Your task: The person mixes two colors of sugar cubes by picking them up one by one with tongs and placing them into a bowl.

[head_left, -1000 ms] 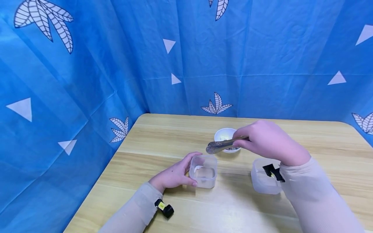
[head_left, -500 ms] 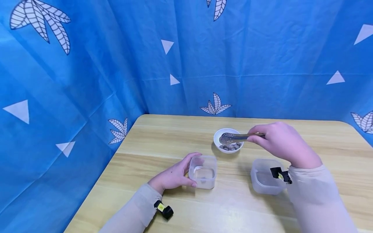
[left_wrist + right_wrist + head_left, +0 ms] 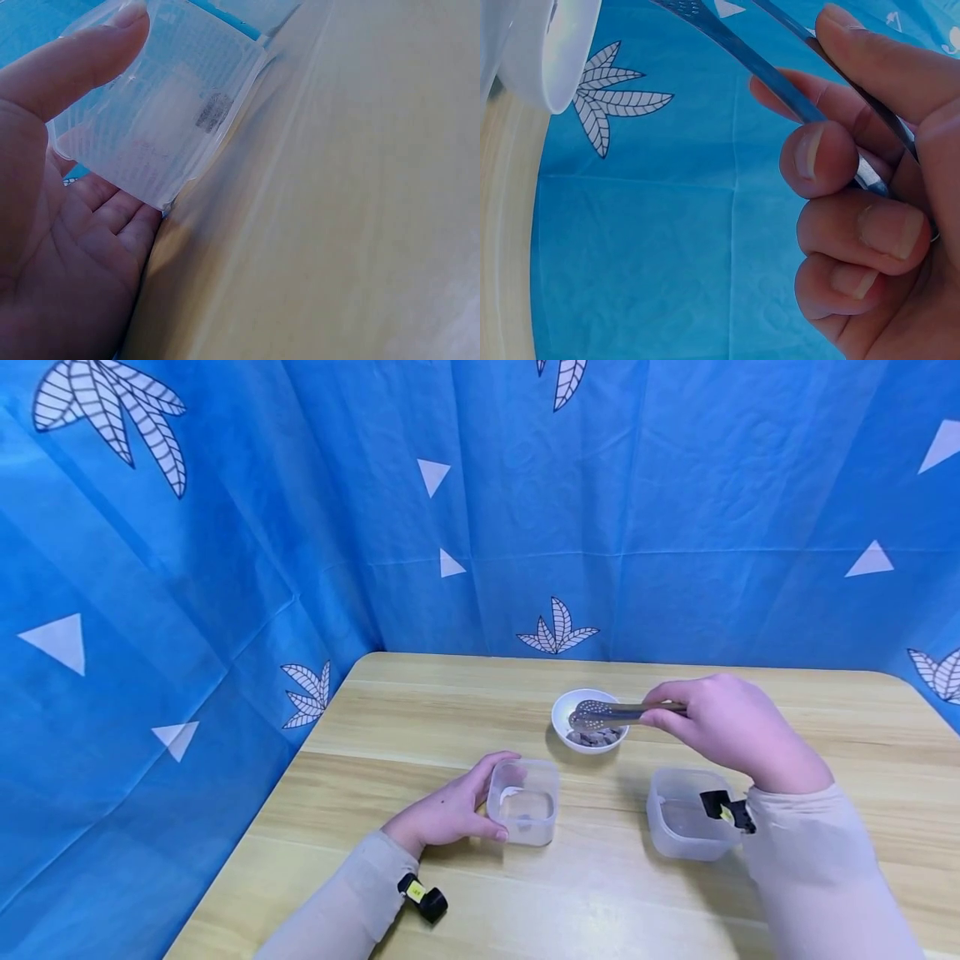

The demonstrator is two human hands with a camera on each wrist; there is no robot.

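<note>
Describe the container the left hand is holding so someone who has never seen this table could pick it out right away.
On the wooden table, two clear plastic containers stand near the front edge, with a small white bowl behind them. The one meant is the left-hand container, gripped by the left hand. Unlike its neighbour under the right wrist, it has fingers curled round its side.

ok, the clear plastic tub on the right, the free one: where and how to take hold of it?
Take the small clear plastic tub by its two opposite side walls just under the rim, coming from its near right side. It stands upright and open-topped, squarish with rounded corners. The right hand with the metal tongs hovers beyond it, so a far-side approach looks crowded.
</note>
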